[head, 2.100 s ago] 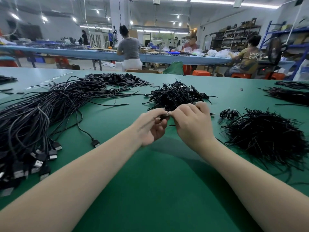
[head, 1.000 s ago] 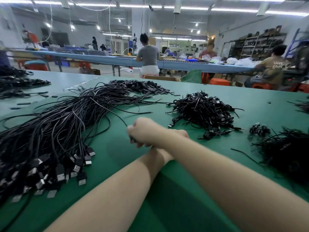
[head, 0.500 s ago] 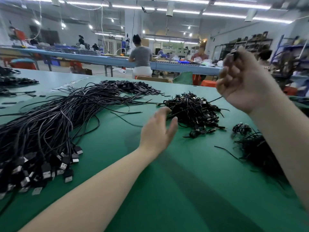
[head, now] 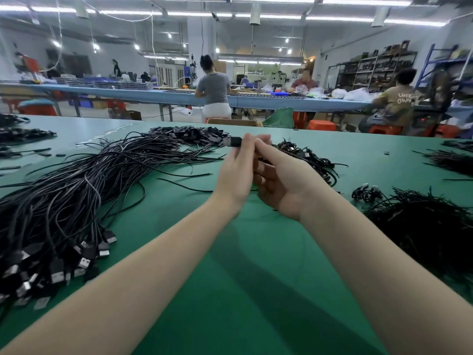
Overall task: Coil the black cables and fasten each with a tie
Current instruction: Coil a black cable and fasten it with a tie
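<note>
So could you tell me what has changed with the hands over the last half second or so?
The right hand, which was raised high to the right, has come down and in to meet the left hand over the table. The left hand, open before, now pinches a black connector at its fingertips. The loose cable bundle and the coiled pile lie as before.

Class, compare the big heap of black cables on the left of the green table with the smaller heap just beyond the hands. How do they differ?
The left heap holds long, loose cables fanned across the table; the smaller heap is a tight tangle of short bundles. The left heap is far larger. Its plugs lie gathered at the near end; the smaller heap's plugs are scattered through it. Both are black cables lying on the green table.
</note>
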### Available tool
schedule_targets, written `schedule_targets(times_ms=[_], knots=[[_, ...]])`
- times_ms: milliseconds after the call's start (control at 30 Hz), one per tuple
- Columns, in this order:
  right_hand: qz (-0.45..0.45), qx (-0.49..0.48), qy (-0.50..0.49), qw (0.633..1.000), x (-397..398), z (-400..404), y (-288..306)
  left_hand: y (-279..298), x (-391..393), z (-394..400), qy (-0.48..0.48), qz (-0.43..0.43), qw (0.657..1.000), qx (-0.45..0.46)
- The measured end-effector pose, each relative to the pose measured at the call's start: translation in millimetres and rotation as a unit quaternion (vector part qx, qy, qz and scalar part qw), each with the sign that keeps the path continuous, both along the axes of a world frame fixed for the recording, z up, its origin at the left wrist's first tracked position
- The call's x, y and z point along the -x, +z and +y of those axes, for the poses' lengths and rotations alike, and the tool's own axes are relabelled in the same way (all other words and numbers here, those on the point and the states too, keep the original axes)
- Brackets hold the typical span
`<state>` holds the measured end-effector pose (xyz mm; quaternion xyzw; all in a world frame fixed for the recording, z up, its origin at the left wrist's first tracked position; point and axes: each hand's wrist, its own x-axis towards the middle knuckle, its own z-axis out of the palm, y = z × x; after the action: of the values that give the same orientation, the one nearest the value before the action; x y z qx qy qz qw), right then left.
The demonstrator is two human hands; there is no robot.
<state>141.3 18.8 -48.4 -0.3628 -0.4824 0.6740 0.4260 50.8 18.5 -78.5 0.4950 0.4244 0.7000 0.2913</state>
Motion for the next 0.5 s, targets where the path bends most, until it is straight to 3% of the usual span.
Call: schedule_targets(times_ms=[67,133,200,233,267,300,400,500], knots=[[-0.078,-0.069,-0.009,0.995,-7,-4,4,10,7,-1,0.010,-0.053,0.999,0.009],[-0.124,-0.211,-0.081,0.966,-12,-7,8,18,18,-1,0.015,-0.116,0.993,0.021],[-0.187,-0.405,-0.202,0.872,-15,-8,10,23,27,-1,-0.003,-0.155,0.988,0.029],[-0.262,-0.472,-0.242,0.806,-15,-8,9,25,30,-2,-0.022,-0.171,0.985,0.027],[-0.332,-0.495,-0.250,0.763,-13,-10,7,26,31,-2,-0.046,-0.184,0.981,0.026],[-0.378,-0.479,-0.223,0.760,-11,-10,4,27,30,-3,-0.070,-0.192,0.979,0.028],[-0.326,-0.358,-0.091,0.870,-5,-7,-7,27,27,-2,-0.103,-0.171,0.979,0.052],[-0.297,-0.386,-0.075,0.870,-5,-3,-9,26,26,-3,-0.117,-0.120,0.983,0.077]])
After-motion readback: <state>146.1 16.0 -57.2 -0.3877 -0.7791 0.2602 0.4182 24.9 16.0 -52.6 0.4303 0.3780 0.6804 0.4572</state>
